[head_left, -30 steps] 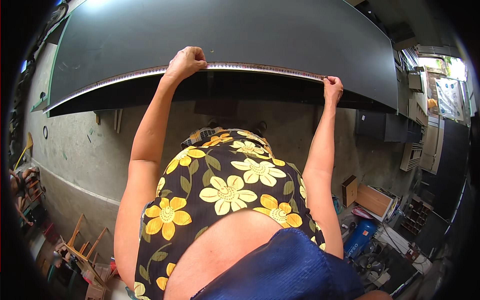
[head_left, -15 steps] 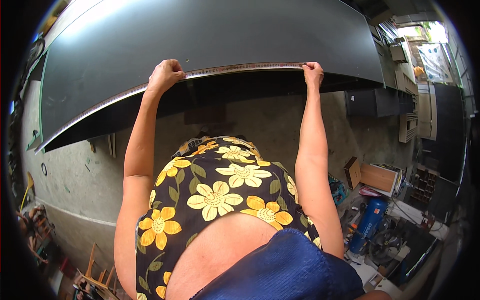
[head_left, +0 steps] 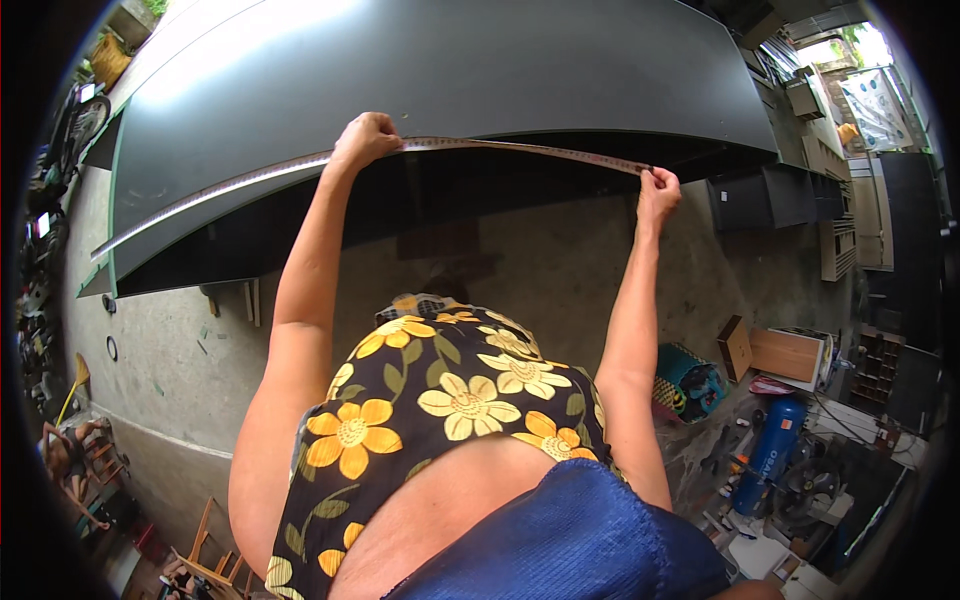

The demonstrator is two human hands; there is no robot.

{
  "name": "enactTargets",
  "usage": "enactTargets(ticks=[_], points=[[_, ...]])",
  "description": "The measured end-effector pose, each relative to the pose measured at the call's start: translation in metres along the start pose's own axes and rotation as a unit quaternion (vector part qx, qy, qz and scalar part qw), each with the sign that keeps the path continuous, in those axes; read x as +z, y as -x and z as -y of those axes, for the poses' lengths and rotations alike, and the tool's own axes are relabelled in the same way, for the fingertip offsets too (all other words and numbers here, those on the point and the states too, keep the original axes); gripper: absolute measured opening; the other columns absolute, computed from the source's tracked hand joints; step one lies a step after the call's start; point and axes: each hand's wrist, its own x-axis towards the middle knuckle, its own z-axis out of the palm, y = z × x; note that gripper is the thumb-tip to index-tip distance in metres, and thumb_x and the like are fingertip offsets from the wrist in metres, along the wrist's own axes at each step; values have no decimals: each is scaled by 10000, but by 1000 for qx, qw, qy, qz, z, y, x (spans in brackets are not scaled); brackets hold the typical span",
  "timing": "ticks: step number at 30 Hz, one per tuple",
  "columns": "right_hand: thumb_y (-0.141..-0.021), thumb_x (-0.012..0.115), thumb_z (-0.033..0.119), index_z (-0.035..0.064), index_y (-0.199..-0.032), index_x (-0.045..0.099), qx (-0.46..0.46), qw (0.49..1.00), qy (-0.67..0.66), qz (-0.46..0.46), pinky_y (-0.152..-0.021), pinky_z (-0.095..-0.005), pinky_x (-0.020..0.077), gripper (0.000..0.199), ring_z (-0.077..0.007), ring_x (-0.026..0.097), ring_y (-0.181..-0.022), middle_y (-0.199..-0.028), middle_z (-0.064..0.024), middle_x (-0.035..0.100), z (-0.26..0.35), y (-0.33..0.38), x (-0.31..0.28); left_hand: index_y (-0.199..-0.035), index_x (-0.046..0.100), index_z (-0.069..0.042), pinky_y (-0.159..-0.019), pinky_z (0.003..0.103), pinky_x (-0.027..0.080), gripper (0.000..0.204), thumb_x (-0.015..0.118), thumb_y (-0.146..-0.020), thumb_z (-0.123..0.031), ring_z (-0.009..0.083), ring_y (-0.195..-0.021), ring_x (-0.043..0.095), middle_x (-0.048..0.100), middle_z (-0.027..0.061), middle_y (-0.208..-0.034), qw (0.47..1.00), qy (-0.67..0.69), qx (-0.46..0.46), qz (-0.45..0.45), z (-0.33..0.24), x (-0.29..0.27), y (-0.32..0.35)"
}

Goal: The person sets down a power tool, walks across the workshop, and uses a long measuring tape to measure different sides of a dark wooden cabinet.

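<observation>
A long, pale tape measure (head_left: 450, 143) runs across the near side of a large dark grey panel (head_left: 560, 70). My left hand (head_left: 367, 138) is closed on the tape near the middle of the panel's near edge. The tape's left stretch lies over the panel and sticks out past its green-edged left end. My right hand (head_left: 658, 195) pinches the tape's right end, off the panel and over the dark gap below the edge. Between my hands the tape bows in a shallow arc, partly clear of the panel.
Dark boxes or cabinets (head_left: 765, 198) stand at the right. Lower right are a blue cylindrical tank (head_left: 770, 455), a fan (head_left: 805, 488) and a teal basket (head_left: 690, 380). A broom (head_left: 78, 378) and a person (head_left: 75, 460) are at the far left. Concrete floor (head_left: 560, 260) lies below.
My right hand has come off the panel's edge, toward me and to the right, with the tape's end. The tape's left end now pokes past the panel. My left hand still grips the tape.
</observation>
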Motion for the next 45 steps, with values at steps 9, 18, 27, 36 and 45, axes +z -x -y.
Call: enactTargets(ticks=[9,18,27,36,45], points=[[-748,677,124,13,-868,603,40,998,16,-40,-625,-290,483,180,-147,586,-662,-747,-55,620,13,76,-40,-732,657,-48,-603,309,496,171,687,-659,-200,175,-591,602,628,82,-646,999,-9,-4,53,0,-11,-7],[-732,659,108,15,-878,616,-27,999,-40,-13,-673,-292,496,178,-163,616,-704,-765,-71,639,56,90,-18,-709,634,-11,-533,276,440,161,685,-672,-160,120,-552,534,589,52,-604,996,57,43,53,32,-79,94],[-715,650,145,41,-860,647,-55,990,-52,119,-699,-331,502,178,-216,646,-739,-785,-96,666,154,133,125,-721,608,12,-537,250,422,147,645,-709,-129,87,-562,509,556,29,-591,995,46,-65,-62,123,-182,185],[-731,645,227,92,-866,669,12,975,100,199,-716,-339,501,192,-216,649,-776,-801,-61,674,210,176,196,-732,610,15,-562,248,438,140,649,-720,-119,90,-586,534,581,33,-616,990,63,-108,-62,183,-233,188],[-725,602,201,122,-851,664,8,971,189,144,-731,-393,502,161,-280,643,-823,-832,-77,673,220,180,206,-792,629,-22,-724,325,475,192,653,-720,-199,203,-737,618,641,94,-746,994,16,-103,-28,198,-232,159]])
